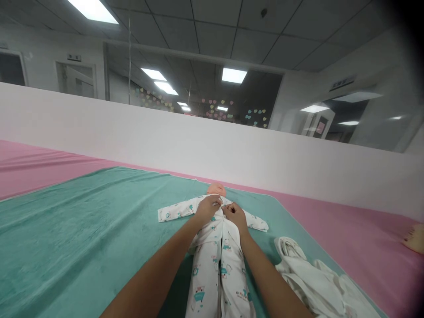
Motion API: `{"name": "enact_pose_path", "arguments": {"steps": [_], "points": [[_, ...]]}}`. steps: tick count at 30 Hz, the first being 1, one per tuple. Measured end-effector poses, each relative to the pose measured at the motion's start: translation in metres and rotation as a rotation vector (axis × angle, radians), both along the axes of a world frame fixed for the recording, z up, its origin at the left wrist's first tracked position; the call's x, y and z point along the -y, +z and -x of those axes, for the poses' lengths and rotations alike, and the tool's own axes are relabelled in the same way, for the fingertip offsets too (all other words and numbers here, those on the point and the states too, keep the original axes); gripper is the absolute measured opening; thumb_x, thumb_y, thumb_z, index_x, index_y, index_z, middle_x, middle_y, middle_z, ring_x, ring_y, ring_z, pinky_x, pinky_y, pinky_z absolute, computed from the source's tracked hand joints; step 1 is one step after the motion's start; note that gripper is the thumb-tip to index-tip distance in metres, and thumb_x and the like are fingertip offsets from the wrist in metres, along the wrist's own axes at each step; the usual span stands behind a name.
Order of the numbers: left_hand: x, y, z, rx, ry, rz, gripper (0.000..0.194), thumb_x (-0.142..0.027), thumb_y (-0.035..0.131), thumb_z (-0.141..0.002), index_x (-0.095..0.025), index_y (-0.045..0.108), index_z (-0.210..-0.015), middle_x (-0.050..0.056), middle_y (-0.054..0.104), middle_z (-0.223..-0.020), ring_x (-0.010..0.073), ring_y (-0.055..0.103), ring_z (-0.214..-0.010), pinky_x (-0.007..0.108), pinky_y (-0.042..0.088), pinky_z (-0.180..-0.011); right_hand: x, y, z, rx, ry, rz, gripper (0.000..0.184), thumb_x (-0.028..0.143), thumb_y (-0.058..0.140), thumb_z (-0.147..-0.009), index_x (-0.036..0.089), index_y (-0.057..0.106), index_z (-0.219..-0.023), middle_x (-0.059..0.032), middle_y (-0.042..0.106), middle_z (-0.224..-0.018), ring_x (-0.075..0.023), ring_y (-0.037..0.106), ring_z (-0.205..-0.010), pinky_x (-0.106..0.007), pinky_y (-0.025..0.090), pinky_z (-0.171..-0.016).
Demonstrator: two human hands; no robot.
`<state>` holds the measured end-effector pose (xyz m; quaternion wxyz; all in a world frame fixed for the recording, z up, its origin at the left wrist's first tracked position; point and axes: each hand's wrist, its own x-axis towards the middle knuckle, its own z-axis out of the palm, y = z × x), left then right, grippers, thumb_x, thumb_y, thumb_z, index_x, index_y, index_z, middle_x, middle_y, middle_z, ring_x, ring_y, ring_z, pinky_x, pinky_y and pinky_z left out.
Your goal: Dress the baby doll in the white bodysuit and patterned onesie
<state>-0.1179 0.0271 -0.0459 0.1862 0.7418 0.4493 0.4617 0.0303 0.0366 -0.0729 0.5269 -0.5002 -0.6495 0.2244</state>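
A baby doll (217,189) lies on its back, its head away from me. It wears a white printed baby shirt (180,210) with sleeves spread out to both sides, and matching white trousers (202,278) whose legs point toward me. On the chest just below the neck, my left hand (208,207) is closed in a pinch on the shirt's front edge. Close beside it, my right hand (236,214) pinches the opposite front edge with curled fingers. Any fastener between the fingertips is too small to make out.
Under the doll spreads a teal blanket (82,234) over a pink cover (331,221). Crumpled white cloths (314,282) lie to the right. At the far right edge sits a tan object (414,238), partly cut off. A low white wall (198,145) with glass above closes the back.
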Motion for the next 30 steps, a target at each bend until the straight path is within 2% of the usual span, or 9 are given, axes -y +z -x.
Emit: {"name": "enact_pose_path", "arguments": {"steps": [6, 11, 14, 16, 19, 22, 25, 30], "points": [[0.000, 0.001, 0.000, 0.011, 0.014, 0.034, 0.019, -0.016, 0.043, -0.072, -0.020, 0.061, -0.068, 0.003, 0.065, -0.105, 0.0191, 0.053, -0.108, 0.031, 0.037, -0.095, 0.002, 0.003, 0.000, 0.008, 0.011, 0.022, 0.030, 0.035, 0.056, -0.066, 0.021, 0.034, -0.053, 0.0029, 0.055, -0.061, -0.0131, 0.049, -0.060, -0.024, 0.038, -0.059], [0.001, -0.001, -0.002, -0.001, 0.023, 0.006, 0.021, -0.016, 0.042, -0.073, -0.022, 0.062, -0.075, 0.001, 0.066, -0.099, 0.0188, 0.054, -0.103, 0.032, 0.038, -0.094, 0.006, 0.002, 0.000, -0.013, -0.119, 0.042, 0.021, 0.028, 0.052, -0.066, 0.021, 0.034, -0.056, 0.0059, 0.041, -0.053, -0.0125, 0.041, -0.053, -0.024, 0.033, -0.054], [0.005, -0.004, -0.002, -0.032, 0.019, -0.077, 0.023, -0.015, 0.041, -0.075, -0.023, 0.063, -0.080, 0.000, 0.065, -0.102, 0.0184, 0.054, -0.102, 0.033, 0.039, -0.094, 0.022, 0.001, 0.001, -0.037, -0.198, 0.030, 0.015, 0.027, 0.048, -0.069, 0.022, 0.036, -0.062, 0.0060, 0.038, -0.055, -0.0128, 0.040, -0.053, -0.024, 0.033, -0.053], [0.008, -0.008, -0.001, -0.074, 0.024, -0.174, 0.028, -0.013, 0.040, -0.076, -0.024, 0.064, -0.085, 0.000, 0.063, -0.107, 0.0176, 0.052, -0.106, 0.033, 0.037, -0.096, 0.041, 0.000, 0.001, -0.017, -0.193, -0.001, 0.017, 0.032, 0.046, -0.075, 0.022, 0.036, -0.066, 0.0056, 0.038, -0.058, -0.0129, 0.041, -0.055, -0.024, 0.033, -0.054], [0.018, -0.016, 0.002, -0.147, 0.053, -0.286, 0.032, -0.012, 0.040, -0.079, -0.025, 0.066, -0.094, 0.001, 0.056, -0.123, 0.0181, 0.045, -0.116, 0.036, 0.034, -0.100, 0.073, 0.001, 0.000, 0.172, -0.092, -0.058, 0.028, 0.043, 0.042, -0.083, 0.021, 0.037, -0.066, 0.0048, 0.040, -0.061, -0.0128, 0.040, -0.057, -0.024, 0.031, -0.056], [0.032, -0.024, 0.008, -0.190, 0.016, -0.286, 0.030, -0.016, 0.042, -0.081, -0.026, 0.066, -0.097, 0.002, 0.051, -0.129, 0.0187, 0.041, -0.121, 0.040, 0.030, -0.103, 0.096, 0.004, 0.002, 0.430, -0.011, -0.112, 0.031, 0.046, 0.047, -0.082, 0.020, 0.039, -0.066, 0.0033, 0.045, -0.066, -0.0135, 0.042, -0.063, -0.025, 0.030, -0.058], [0.045, -0.027, 0.015, -0.161, -0.059, -0.160, 0.027, -0.017, 0.047, -0.079, -0.026, 0.067, -0.095, 0.001, 0.049, -0.132, 0.0195, 0.039, -0.124, 0.042, 0.026, -0.107, 0.103, 0.007, 0.006, 0.594, -0.046, -0.151, 0.028, 0.043, 0.054, -0.078, 0.020, 0.041, -0.067, 0.0016, 0.048, -0.072, -0.0151, 0.044, -0.070, -0.026, 0.030, -0.061], [0.053, -0.024, 0.019, -0.143, -0.090, -0.052, 0.030, -0.017, 0.050, -0.076, -0.024, 0.065, -0.101, 0.001, 0.044, -0.136, 0.0209, 0.030, -0.131, 0.044, 0.019, -0.110, 0.100, 0.006, 0.010, 0.693, -0.103, -0.189, 0.017, 0.024, 0.039, -0.086, 0.020, 0.044, -0.070, -0.0004, 0.050, -0.075, -0.0157, 0.046, -0.075, -0.027, 0.028, -0.065]]}}
